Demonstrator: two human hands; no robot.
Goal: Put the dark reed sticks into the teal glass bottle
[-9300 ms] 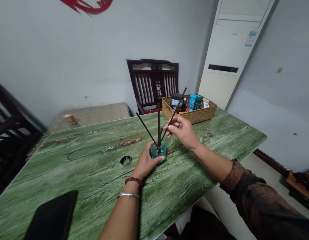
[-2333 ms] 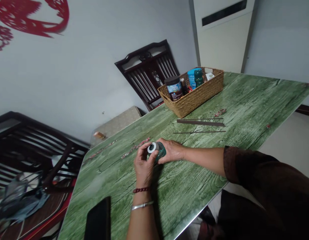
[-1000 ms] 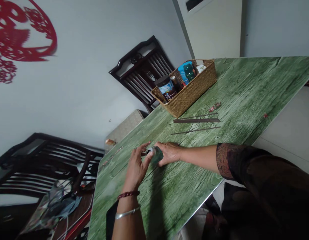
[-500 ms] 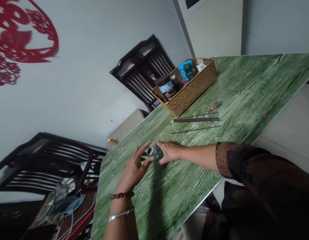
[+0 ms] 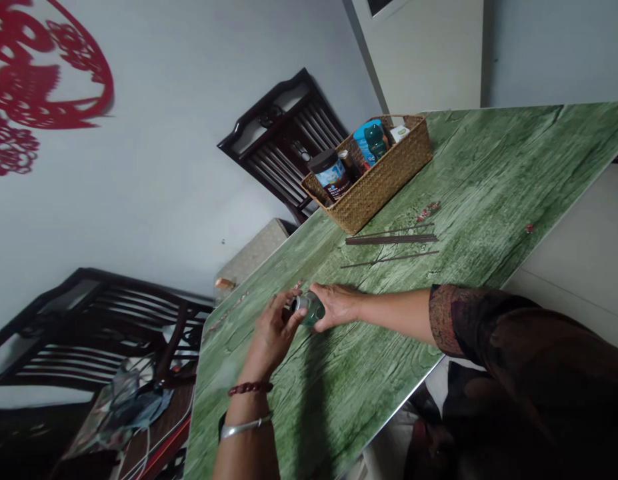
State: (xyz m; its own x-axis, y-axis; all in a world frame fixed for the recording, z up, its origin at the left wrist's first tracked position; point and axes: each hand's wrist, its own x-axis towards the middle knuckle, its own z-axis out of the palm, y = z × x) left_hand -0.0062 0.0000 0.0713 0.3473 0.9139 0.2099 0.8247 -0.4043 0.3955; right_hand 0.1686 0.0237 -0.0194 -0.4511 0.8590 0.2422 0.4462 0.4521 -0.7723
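Note:
A small teal glass jar point(image 5: 309, 309) with a silver cap lies tilted between both hands on the green wood-grain table point(image 5: 469, 180). My right hand point(image 5: 339, 305) wraps round the jar's body from the right. My left hand point(image 5: 271, 332) has its fingertips curled onto the capped end. Several thin dark reed sticks point(image 5: 391, 239) lie flat on the table beyond the hands, near the basket.
A wicker basket point(image 5: 383, 183) with jars and bottles stands at the far side of the table. A dark wooden chair point(image 5: 283, 140) stands behind it, another dark chair point(image 5: 89, 320) at the left. The table's front edge runs diagonally past my right forearm.
The sticks that stood in the jar now lie on the table. In the last second my left fingers spread off the cap and closed on it again; the view shifted slightly.

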